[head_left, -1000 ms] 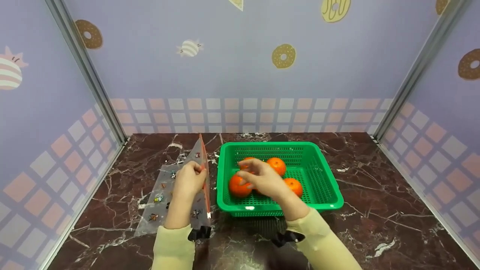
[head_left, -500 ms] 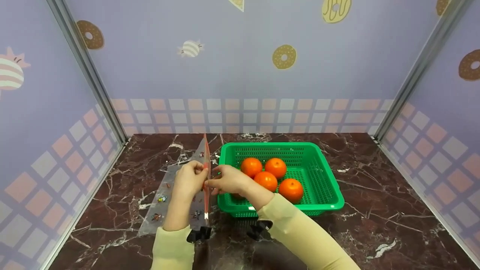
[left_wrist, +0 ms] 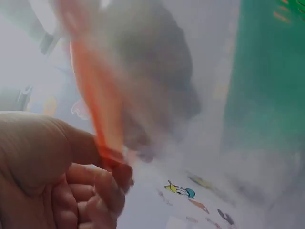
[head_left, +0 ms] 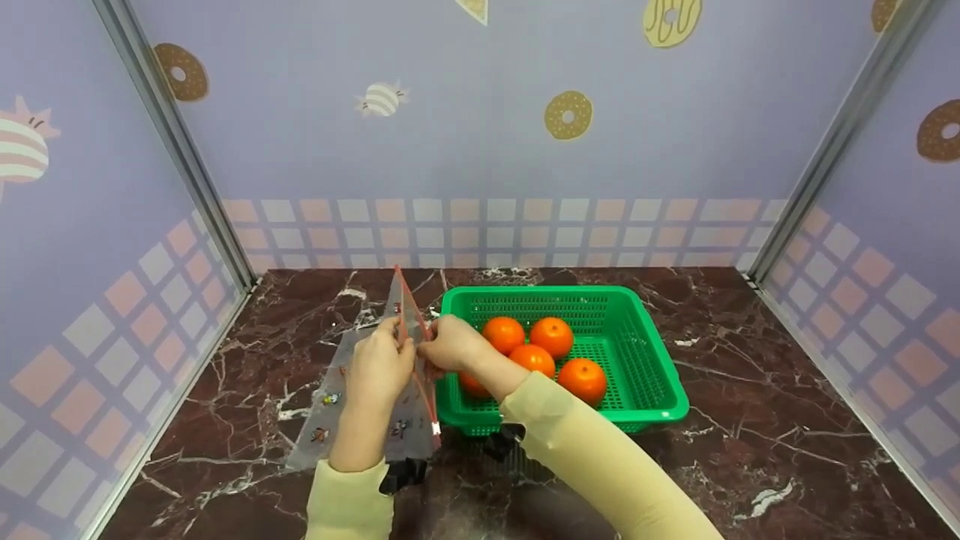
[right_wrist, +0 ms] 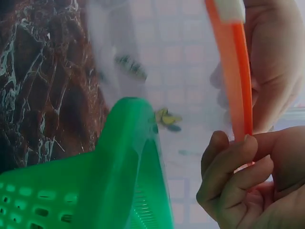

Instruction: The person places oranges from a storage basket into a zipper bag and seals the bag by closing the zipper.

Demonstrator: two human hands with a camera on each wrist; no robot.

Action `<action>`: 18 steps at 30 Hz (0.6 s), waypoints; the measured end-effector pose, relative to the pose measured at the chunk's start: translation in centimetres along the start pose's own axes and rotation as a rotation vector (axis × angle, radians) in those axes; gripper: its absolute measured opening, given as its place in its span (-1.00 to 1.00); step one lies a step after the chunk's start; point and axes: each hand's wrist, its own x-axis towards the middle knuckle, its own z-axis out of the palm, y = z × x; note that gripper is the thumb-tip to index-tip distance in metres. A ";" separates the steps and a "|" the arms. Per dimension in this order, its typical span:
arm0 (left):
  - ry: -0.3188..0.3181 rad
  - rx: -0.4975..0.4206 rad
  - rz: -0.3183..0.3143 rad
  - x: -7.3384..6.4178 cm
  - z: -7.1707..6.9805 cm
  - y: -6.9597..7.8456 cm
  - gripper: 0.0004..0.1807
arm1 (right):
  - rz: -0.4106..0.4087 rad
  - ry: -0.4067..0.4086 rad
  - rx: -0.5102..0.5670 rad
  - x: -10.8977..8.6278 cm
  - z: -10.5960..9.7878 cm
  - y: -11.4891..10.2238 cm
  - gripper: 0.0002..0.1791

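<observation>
A clear zip bag point(head_left: 356, 390) with small cartoon prints and an orange zip edge point(right_wrist: 240, 71) stands tilted on the table, left of the basket. My left hand point(head_left: 381, 364) pinches the near-left side of that edge between thumb and finger; the left wrist view shows the orange strip point(left_wrist: 107, 119) running up from the fingertips. From the other side my right hand point(head_left: 454, 345) pinches the same edge with thumb and forefinger, its remaining fingers curled. A white zip end piece point(right_wrist: 229, 10) sits at one end of the strip. The bag's inside is blurred.
A green perforated basket point(head_left: 660, 352) stands right of the bag, its rim under my right forearm. Several oranges point(head_left: 583, 382) lie in its left and middle part. The table point(head_left: 750, 420) is dark marble, with patterned panels point(head_left: 480, 150) behind and at both sides.
My right hand has moved left from over the oranges to the bag's orange edge and now pinches it. The left hand keeps its grip, and the edge has swung a little.
</observation>
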 end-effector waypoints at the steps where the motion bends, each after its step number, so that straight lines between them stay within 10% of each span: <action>1: -0.010 0.016 -0.013 -0.1 0.0 0.1 -0.49 | -0.007 0.003 -0.010 0.1 0.0 0.0 -0.76; 6: 0.054 0.068 -0.030 -0.3 -0.5 0.1 -0.53 | -0.010 0.036 -0.059 0.4 -0.3 -0.1 -0.63; 18: 0.507 -0.149 -0.036 -0.9 -4.5 -2.4 -0.65 | 0.104 0.083 -0.157 2.0 -3.6 1.5 -0.66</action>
